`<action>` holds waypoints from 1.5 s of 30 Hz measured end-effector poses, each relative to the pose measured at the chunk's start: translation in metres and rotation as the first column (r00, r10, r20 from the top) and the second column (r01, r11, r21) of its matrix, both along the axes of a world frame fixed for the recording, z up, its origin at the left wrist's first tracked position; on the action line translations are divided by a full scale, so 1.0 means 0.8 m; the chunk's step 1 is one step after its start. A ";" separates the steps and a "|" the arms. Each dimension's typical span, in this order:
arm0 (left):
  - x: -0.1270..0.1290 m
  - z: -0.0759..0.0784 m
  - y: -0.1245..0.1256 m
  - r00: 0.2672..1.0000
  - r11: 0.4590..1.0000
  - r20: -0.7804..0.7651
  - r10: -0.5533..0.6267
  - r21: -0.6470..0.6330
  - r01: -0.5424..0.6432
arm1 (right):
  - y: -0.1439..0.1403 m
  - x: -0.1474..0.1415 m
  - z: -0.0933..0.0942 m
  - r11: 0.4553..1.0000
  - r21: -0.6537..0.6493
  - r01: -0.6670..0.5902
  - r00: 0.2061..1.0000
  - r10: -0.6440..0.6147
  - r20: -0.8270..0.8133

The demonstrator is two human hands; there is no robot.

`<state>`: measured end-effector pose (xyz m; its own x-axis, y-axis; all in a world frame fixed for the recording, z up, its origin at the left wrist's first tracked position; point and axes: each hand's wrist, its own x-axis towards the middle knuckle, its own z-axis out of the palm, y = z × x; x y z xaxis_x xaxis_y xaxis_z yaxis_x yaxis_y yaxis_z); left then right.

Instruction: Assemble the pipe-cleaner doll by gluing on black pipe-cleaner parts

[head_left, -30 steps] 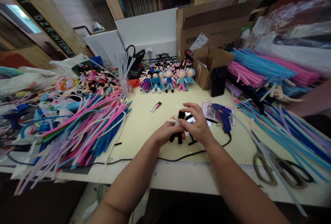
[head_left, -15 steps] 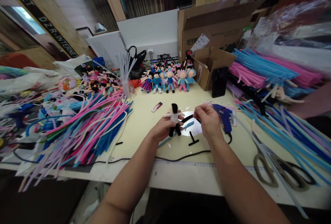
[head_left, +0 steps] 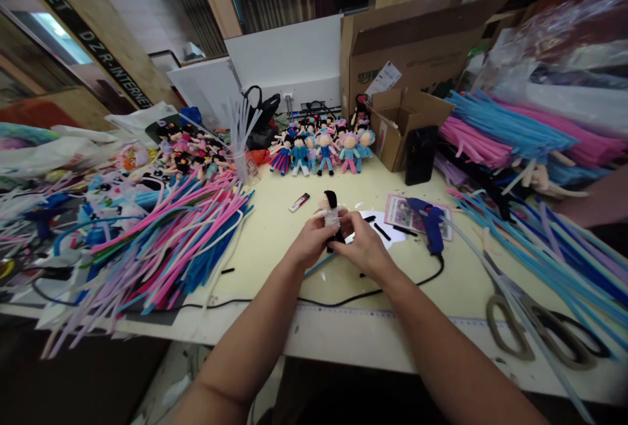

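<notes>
Pale yellow, the surface [head_left: 275, 229] is carrying heaps of pipe cleaners [head_left: 171, 242] on one side and a row of finished dolls [head_left: 321, 150] at the back. Above its middle I am gripping a small black-haired doll [head_left: 331, 210] with my left hand [head_left: 311, 245], its head poking up above my fingers. My right hand [head_left: 366, 248] is pinching its lower body, touching the left. A blue glue gun [head_left: 429, 221] is lying just beside my right hand.

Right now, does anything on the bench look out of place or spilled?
Nothing looks spilled or damaged. Both hands, left and right, hold the small doll upright. The one oddity: the scissors lie at the table's near edge, half buried under loose blue stems.
</notes>
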<state>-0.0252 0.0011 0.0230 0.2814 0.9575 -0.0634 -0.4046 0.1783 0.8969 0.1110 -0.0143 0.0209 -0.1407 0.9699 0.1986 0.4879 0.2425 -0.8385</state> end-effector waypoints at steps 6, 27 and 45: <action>0.003 -0.001 -0.003 0.991 0.989 -0.137 -0.002 0.149 0.023 | 0.007 -0.002 -0.011 0.989 -0.149 -0.014 0.970 -0.022 -0.241; -0.007 0.012 -0.001 0.999 0.999 -0.010 0.035 -0.026 -0.035 | 0.016 0.015 -0.003 0.995 -0.101 -0.012 0.791 -0.052 -0.610; -0.014 0.003 0.009 0.999 0.990 0.021 0.028 -0.142 -0.024 | 0.034 0.069 -0.002 0.991 -0.004 0.131 0.983 -0.129 0.132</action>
<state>-0.0365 0.0084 0.0255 0.2594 0.9464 -0.1927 -0.4305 0.2919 0.8541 0.1665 0.0130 0.0195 -0.0372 0.9840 0.1743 0.6206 0.1595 -0.7677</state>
